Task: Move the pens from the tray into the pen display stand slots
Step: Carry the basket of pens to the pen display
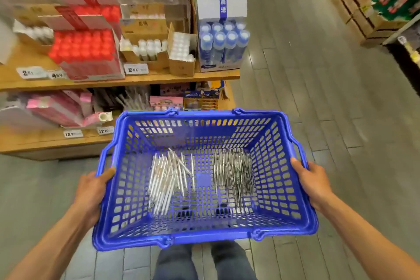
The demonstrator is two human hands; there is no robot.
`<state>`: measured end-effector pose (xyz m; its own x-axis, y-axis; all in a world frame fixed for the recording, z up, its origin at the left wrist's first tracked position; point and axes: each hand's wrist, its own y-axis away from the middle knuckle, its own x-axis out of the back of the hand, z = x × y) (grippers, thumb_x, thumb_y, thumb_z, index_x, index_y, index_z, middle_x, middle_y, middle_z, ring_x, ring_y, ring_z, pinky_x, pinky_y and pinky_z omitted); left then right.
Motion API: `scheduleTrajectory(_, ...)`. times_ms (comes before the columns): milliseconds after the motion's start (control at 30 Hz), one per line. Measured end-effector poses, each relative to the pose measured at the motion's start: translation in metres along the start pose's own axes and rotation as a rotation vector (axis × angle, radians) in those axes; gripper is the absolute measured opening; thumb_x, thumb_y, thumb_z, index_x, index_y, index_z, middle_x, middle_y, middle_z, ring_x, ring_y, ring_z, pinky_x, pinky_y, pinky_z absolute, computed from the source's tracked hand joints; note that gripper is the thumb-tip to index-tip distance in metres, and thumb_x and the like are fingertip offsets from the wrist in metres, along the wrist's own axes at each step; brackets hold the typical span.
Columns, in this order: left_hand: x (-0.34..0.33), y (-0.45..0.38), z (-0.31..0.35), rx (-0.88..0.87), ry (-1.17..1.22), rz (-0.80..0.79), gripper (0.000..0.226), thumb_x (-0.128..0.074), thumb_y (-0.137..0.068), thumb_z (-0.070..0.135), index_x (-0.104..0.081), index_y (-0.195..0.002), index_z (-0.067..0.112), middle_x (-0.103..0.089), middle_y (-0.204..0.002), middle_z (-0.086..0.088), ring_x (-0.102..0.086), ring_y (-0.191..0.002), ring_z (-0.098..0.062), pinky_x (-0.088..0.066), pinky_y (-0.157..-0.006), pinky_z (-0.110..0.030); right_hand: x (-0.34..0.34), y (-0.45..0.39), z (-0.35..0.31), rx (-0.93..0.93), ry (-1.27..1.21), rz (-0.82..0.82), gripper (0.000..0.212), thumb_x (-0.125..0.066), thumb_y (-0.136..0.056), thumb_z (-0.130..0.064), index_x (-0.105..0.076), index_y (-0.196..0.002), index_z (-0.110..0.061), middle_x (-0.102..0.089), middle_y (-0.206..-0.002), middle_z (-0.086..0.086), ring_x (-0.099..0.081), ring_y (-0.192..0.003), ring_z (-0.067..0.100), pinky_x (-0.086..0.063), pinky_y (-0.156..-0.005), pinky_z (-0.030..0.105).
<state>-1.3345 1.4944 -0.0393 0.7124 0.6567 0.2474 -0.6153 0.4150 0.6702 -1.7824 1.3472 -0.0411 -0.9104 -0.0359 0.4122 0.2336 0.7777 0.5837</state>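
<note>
Between gripping hands' fingers, blue basket, white pens left, dark pens right

Glossy blue plastic basket with perforated walls; shiny silvery pens inside; matt wooden shelf upper left; smooth grey plank floor.

Wooden shelf of boxed goods blocks the left; basket top open.

Blue basket carries two pen piles, perhaps white and grey
</note>
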Motion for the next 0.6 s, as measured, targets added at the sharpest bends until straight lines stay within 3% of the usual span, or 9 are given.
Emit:
scheduleTrajectory(67, -0.001, -0.004, -0.015, 0.011, 0.008, 0.042, 0.018, -0.061, -0.093, 0.017, -0.066, -0.081, 0.006, -0.069, -0.053, -0.006, -0.064, -0.040, -0.019, -0.056, -0.043, -0.035, -0.011, -0.022, -0.002, 0.022, 0.042, -0.035, 0.030, -0.062, -0.093, -0.037, -0.065, -0.099, -0.007, -0.075, -0.074, 0.008, -0.073, -0.065, 0.026, -0.059, -0.055, 0.035)
scheduleTrajectory(133, -0.001, -0.009, -0.029, 0.033, 0.018, 0.049, 0.018, -0.061, -0.093, 0.019, -0.067, -0.083, 0.006, -0.070, -0.056, -0.006, -0.065, -0.043, -0.019, -0.058, -0.055, -0.039, -0.021, -0.040, 0.000, 0.034, 0.068, -0.062, 0.029, -0.062, -0.093, -0.037, -0.066, -0.097, -0.009, -0.075, -0.071, 0.004, -0.073, -0.062, 0.023, -0.055, -0.048, 0.028)
scheduleTrajectory(233, 0.002, -0.019, -0.045, 0.062, 0.042, 0.065, 0.017, -0.059, -0.094, 0.020, -0.068, -0.088, 0.008, -0.072, -0.061, -0.007, -0.067, -0.047, -0.020, -0.057, -0.070, -0.045, -0.038, -0.063, 0.005, 0.024, 0.089, -0.105, 0.032, -0.062, -0.092, -0.040, -0.065, -0.101, -0.009, -0.075, -0.076, 0.005, -0.074, -0.066, 0.025, -0.060, -0.065, 0.042)
scheduleTrajectory(367, 0.004, -0.041, -0.060, 0.066, 0.044, 0.126, 0.015, -0.061, -0.094, 0.021, -0.067, -0.085, 0.009, -0.071, -0.059, -0.005, -0.066, -0.045, -0.018, -0.057, -0.069, -0.043, -0.064, -0.084, 0.018, 0.003, 0.105, -0.126, 0.035, -0.062, -0.090, -0.043, -0.064, -0.101, -0.010, -0.076, -0.077, 0.005, -0.074, -0.068, 0.025, -0.060, -0.072, 0.048)
scheduleTrajectory(433, 0.003, -0.058, -0.071, 0.069, 0.050, 0.139, 0.015, -0.061, -0.094, 0.018, -0.066, -0.083, 0.010, -0.071, -0.058, -0.003, -0.066, -0.045, -0.017, -0.059, -0.060, -0.041, -0.080, -0.094, 0.028, -0.005, 0.109, -0.116, 0.034, -0.062, -0.090, -0.044, -0.064, -0.101, -0.011, -0.076, -0.077, 0.004, -0.074, -0.067, 0.024, -0.060, -0.071, 0.046)
scheduleTrajectory(500, 0.005, -0.081, -0.086, 0.063, 0.053, 0.161, 0.013, -0.060, -0.094, 0.015, -0.066, -0.082, 0.010, -0.070, -0.057, -0.001, -0.065, -0.045, -0.014, -0.058, -0.048, -0.032, -0.098, -0.105, 0.042, -0.022, 0.097, -0.100, 0.030, -0.062, -0.091, -0.042, -0.064, -0.100, -0.013, -0.075, -0.076, 0.003, -0.074, -0.066, 0.023, -0.060, -0.065, 0.040)
scheduleTrajectory(600, 0.006, -0.120, -0.113, 0.075, 0.011, 0.160, 0.009, -0.063, -0.091, 0.016, -0.069, -0.090, 0.009, -0.070, -0.067, -0.003, -0.063, -0.053, -0.016, -0.057, -0.058, -0.030, -0.125, -0.117, 0.066, -0.038, 0.079, -0.060, 0.025, -0.063, -0.091, -0.038, -0.062, -0.097, -0.014, -0.075, -0.072, 0.001, -0.073, -0.062, 0.021, -0.055, -0.051, 0.028)
